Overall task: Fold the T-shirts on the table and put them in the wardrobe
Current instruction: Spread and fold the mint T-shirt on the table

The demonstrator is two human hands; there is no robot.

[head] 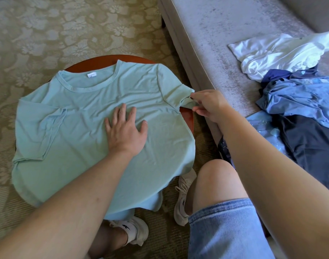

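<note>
A pale green T-shirt (81, 113) lies spread flat, front up, over a small round brown table (96, 61), its hem hanging over the near edge. My left hand (125, 128) presses flat on the shirt's middle with fingers spread. My right hand (208, 105) pinches the end of the shirt's right sleeve (175, 94) at the table's right edge. The left sleeve lies folded inward on the shirt's body.
A grey sofa (225, 43) runs along the right, close to the table. On it lie a crumpled white T-shirt (275, 53), a blue one (298, 94) and a dark navy one (309, 143). Patterned carpet surrounds the table. My knees and white sneakers are near the table's front.
</note>
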